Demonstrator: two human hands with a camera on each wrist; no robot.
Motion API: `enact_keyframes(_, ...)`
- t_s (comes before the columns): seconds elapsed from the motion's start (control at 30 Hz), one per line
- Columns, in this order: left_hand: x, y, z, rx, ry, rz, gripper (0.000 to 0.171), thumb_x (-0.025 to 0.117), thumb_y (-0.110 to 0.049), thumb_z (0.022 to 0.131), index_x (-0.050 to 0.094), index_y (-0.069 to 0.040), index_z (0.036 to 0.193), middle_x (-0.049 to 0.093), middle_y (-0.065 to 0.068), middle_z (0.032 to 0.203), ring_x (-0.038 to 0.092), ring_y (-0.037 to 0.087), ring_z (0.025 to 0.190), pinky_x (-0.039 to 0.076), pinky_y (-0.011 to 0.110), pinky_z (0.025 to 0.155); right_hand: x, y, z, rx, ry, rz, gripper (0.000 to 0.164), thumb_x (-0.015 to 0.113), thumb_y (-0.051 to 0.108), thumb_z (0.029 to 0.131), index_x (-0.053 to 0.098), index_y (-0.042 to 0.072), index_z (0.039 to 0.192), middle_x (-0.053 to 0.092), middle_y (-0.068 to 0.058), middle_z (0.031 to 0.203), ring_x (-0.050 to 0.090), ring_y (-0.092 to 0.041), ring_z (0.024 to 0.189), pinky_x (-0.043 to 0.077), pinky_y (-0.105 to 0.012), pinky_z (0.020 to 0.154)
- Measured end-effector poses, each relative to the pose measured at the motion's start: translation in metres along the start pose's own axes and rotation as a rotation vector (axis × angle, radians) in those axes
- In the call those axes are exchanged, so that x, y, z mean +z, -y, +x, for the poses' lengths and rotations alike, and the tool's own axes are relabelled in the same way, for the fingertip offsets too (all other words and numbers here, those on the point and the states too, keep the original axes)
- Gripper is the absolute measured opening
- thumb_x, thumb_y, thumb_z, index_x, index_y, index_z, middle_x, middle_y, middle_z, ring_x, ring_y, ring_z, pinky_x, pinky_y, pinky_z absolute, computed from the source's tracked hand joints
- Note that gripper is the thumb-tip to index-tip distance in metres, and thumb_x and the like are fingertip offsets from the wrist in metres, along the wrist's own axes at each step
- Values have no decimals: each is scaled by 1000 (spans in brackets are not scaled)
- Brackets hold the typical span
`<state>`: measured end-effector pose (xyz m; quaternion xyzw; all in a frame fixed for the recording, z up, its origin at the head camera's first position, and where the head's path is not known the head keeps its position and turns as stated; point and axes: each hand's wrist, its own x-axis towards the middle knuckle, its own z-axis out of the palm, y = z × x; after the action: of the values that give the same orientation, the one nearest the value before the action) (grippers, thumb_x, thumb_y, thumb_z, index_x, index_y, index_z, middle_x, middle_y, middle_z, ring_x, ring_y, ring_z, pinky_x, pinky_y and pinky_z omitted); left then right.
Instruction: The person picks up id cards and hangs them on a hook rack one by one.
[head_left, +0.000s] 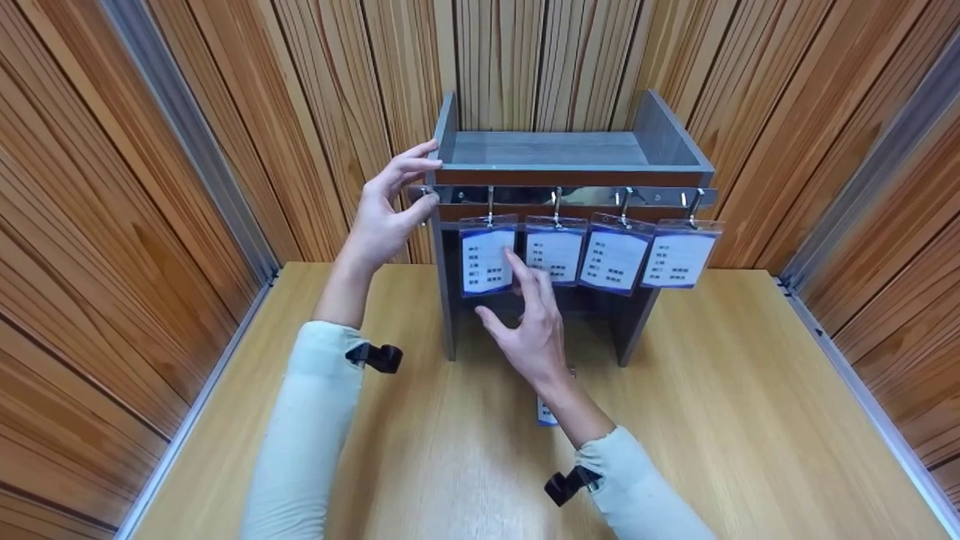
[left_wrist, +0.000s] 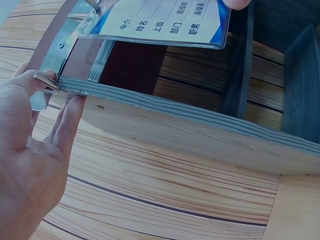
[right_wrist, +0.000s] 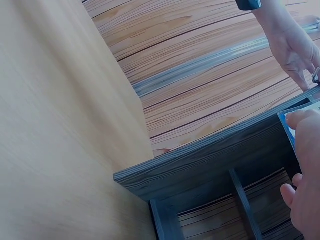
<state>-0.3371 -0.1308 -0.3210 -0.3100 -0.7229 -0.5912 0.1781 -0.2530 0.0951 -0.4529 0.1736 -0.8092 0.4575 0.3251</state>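
Note:
My left hand is at the left end of a metal hook rail on a small grey shelf unit. Its fairly straight fingers touch the side panel, the thumb beside the leftmost hook. My right hand is raised in front, its index fingertip at the right edge of the leftmost hanging badge; the thumb stands apart. Three more clear-sleeved badges hang to the right: one partly behind the right fingers, then another and the rightmost.
Another badge lies on the wooden tabletop, partly hidden under the right wrist. Wood-plank walls stand behind and on both sides. Open compartments with dividers show below the hanging badges.

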Motion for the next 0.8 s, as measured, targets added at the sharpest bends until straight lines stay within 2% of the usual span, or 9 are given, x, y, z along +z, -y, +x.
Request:
enact_keyframes(0.13, -1, 0, 0, -2, -2, 1, 37, 65, 4, 107, 67, -1, 144, 52, 8, 176, 53, 27, 162, 43, 50, 134, -3, -4, -7, 16, 18, -18, 84, 91, 21, 96, 49, 18, 170, 65, -12, 154, 66, -27, 133, 64, -45, 110)
enact_keyframes(0.3, -1, 0, 0, -10, -4, 3, 37, 66, 3, 107, 66, -1, 144, 52, 8, 176, 51, 28, 163, 42, 50, 134, -5, -10, -16, -9, 15, -36, 82, 91, 23, 95, 53, 19, 168, 70, -9, 151, 69, -26, 124, 65, -31, 80)
enact_keyframes(0.37, -1, -1, 0, -13, -2, 5, 37, 65, 2, 107, 66, -1, 145, 52, 8, 177, 51, 28, 163, 41, 52, 135, -6, -12, -20, -24, 9, -38, 80, 91, 23, 95, 55, 19, 167, 72, -8, 150, 69, -26, 121, 62, -28, 73)
enact_keyframes(0.57, 0, -1, -1, -13, 0, 0, 37, 65, 3, 108, 67, -3, 144, 51, 9, 177, 50, 32, 163, 36, 63, 137, -9, -20, -32, -31, 26, -46, 79, 92, 26, 95, 57, 20, 166, 74, -7, 150, 70, -25, 121, 61, -26, 73)
enact_keyframes(0.7, 1, -2, -1, -24, 3, -2, 36, 65, 1, 108, 68, -5, 144, 51, 7, 177, 51, 31, 163, 36, 62, 138, -10, -26, -40, -13, 34, -57, 78, 92, 25, 94, 58, 19, 164, 75, -8, 149, 71, -25, 121, 62, -28, 75)
enact_keyframes(0.8, 1, -2, -1, -26, 1, -3, 36, 65, 1, 109, 68, -5, 144, 51, 7, 177, 51, 31, 163, 36, 63, 138, -12, -30, -45, -4, 43, -54, 78, 94, 24, 93, 60, 17, 163, 76, -8, 148, 73, -27, 125, 66, -36, 87)
